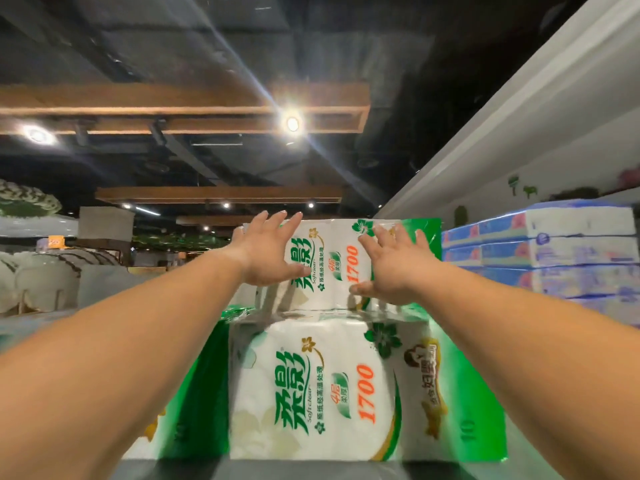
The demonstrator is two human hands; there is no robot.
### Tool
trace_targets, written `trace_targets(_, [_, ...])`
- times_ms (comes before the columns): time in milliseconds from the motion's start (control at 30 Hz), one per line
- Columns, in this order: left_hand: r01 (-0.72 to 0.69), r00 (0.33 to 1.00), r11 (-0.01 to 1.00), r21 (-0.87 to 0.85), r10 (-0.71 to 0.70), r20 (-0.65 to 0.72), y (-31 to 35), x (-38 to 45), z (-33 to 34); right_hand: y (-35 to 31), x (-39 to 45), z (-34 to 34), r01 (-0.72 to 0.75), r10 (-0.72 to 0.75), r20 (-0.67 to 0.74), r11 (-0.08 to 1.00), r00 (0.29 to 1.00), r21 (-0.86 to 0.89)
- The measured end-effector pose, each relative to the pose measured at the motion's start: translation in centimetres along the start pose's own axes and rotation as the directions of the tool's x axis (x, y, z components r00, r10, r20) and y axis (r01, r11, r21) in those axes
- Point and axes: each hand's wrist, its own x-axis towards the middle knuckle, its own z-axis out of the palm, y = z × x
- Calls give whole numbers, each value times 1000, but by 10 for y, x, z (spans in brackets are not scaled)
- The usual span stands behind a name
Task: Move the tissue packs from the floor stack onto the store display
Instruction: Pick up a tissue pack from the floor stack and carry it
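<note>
Both hands were flat and open, left (266, 252) at 10 o'clock and right (391, 268) at 2, pushing the top pack (341, 268) square over the lower pack (325, 389).

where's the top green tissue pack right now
Head view, centre: the top green tissue pack sits on another green pack, left of the blue packs.

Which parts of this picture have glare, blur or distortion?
Head view: the ceiling spotlight throws star-shaped glare streaks; wide-angle distortion stretches both forearms; the blue tissue packs at right look smeared; the print on the lower green pack stays readable.
</note>
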Motion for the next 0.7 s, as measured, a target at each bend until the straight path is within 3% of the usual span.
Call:
trace_targets(433, [-307, 946, 948, -80, 313, 85, 62, -131, -31, -48, -208, -73, -217, 228, 108, 970, 968, -108])
trace_targets(700, [-575, 812, 776, -257, 580, -64, 224, -198, -95, 18, -388, -180, -464, 508, 65, 826, 859, -321])
